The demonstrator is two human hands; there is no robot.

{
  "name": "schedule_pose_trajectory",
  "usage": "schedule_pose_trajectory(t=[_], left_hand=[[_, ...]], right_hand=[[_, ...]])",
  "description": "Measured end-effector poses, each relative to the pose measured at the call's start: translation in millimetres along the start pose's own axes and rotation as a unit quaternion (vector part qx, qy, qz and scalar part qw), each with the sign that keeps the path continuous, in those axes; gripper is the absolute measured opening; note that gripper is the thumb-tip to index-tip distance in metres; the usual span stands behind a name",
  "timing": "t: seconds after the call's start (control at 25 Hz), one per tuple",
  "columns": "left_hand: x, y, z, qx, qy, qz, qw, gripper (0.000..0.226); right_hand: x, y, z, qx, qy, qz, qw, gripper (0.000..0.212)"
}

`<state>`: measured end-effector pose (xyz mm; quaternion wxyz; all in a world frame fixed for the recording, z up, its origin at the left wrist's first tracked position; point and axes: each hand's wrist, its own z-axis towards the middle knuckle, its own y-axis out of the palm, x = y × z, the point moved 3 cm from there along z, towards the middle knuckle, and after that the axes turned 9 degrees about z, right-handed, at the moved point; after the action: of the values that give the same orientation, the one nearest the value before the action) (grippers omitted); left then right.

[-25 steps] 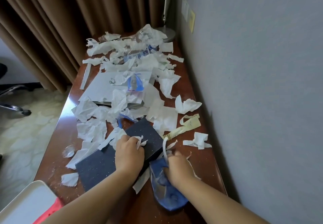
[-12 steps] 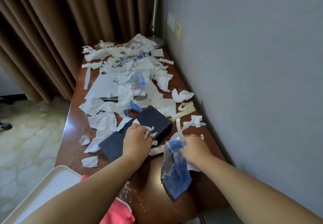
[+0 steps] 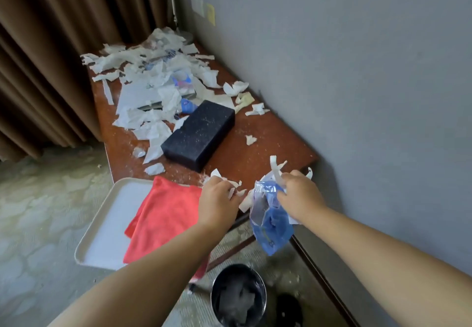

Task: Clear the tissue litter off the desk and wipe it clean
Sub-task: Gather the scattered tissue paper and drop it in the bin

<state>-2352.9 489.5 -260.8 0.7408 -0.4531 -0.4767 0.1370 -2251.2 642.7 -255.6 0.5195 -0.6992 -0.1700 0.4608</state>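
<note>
A narrow reddish-brown counter (image 3: pixel 268 132) runs along a grey wall (image 3: pixel 357 96), with brown curtains (image 3: pixel 51 58) behind and to the left of it and a pale patterned carpet (image 3: pixel 38 211) below. Torn white tissue litter (image 3: pixel 143 91) covers the far half of the counter, thickest toward the curtain corner, with smaller pieces scattered near the wall; fine white crumbs speckle the bare wood nearer you. A dark speckled box (image 3: pixel 199 135) lies flat and askew at mid-counter, its far left edge touching the litter. Your left hand (image 3: pixel 219 199) is over the near end of the counter, its fingers (image 3: pixel 224 186) clenched round a bunch of tissue scraps (image 3: pixel 236 188) that poke out past the knuckles. Your right hand (image 3: pixel 301 196), just beside it and nearer the wall, grasps the top of a crumpled blue plastic wrapper (image 3: pixel 270 227) together with white tissue strips (image 3: pixel 277 171); the wrapper hangs down past the counter's near edge. A cream tray (image 3: pixel 102 224) juts out at the near left corner; what bears it cannot be told. A red cloth (image 3: pixel 163 219) lies across the tray's right side. On the carpet below your hands stands a round waste bin (image 3: pixel 214 293), dark-lined and holding pale crumpled material.
</note>
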Motion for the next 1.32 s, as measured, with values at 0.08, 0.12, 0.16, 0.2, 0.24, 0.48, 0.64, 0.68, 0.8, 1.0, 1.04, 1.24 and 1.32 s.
schedule_pose_trajectory(t=[0.08,0.12,0.16,0.2,0.24,0.48,0.64,0.68,0.8,1.0,1.04,1.24,1.32], left_hand=[[6.1,11.5,-28.9,-0.024,0.001,0.003,1.000,0.009],[9.6,20.2,-44.3,-0.039,0.002,-0.002,0.999,0.010],[11.6,29.9,-57.5,-0.052,0.003,-0.010,0.999,0.012],[13.2,39.6,-70.3,-0.063,-0.001,-0.014,0.998,0.013],[14.9,49.8,-82.8,-0.074,-0.012,-0.015,0.997,0.012],[-1.0,107.9,-143.1,-0.122,-0.116,-0.006,0.986,0.011],[-37.9,147.0,-175.1,-0.155,-0.206,-0.020,0.966,0.016],[-48.2,158.1,-182.0,-0.170,-0.228,-0.027,0.958,0.018],[-80.9,186.8,-193.2,-0.200,-0.276,-0.025,0.940,0.022],[-108.9,197.3,-200.6,-0.196,-0.295,-0.028,0.935,0.025],[-112.4,198.2,-199.8,-0.194,-0.298,-0.032,0.934,0.025],[-146.6,208.9,-194.9,-0.167,-0.360,-0.078,0.915,0.024],[-161.1,213.9,-196.2,-0.143,-0.394,-0.089,0.903,0.024]], right_hand=[[10.0,6.0,-32.9,-0.005,0.006,0.003,1.000,0.014],[17.8,10.7,-48.2,-0.009,0.013,0.013,1.000,0.013],[25.6,16.6,-61.0,-0.012,0.019,0.023,0.999,0.013],[33.8,23.5,-72.7,-0.016,0.023,0.030,0.999,0.012],[43.0,30.6,-83.5,-0.024,0.029,0.035,0.999,0.012],[87.0,87.3,-122.8,-0.063,0.044,0.056,0.995,0.014],[106.1,143.0,-133.2,-0.082,0.066,0.086,0.991,0.016],[110.4,157.9,-136.2,-0.082,0.074,0.089,0.990,0.016],[121.6,203.0,-143.9,-0.085,0.113,0.133,0.981,0.019],[120.7,236.9,-155.8,-0.086,0.141,0.166,0.972,0.021],[119.3,239.8,-154.8,-0.079,0.140,0.170,0.972,0.023],[118.1,259.6,-140.0,-0.047,0.169,0.218,0.960,0.020],[126.9,270.7,-135.6,-0.026,0.193,0.218,0.956,0.019]])
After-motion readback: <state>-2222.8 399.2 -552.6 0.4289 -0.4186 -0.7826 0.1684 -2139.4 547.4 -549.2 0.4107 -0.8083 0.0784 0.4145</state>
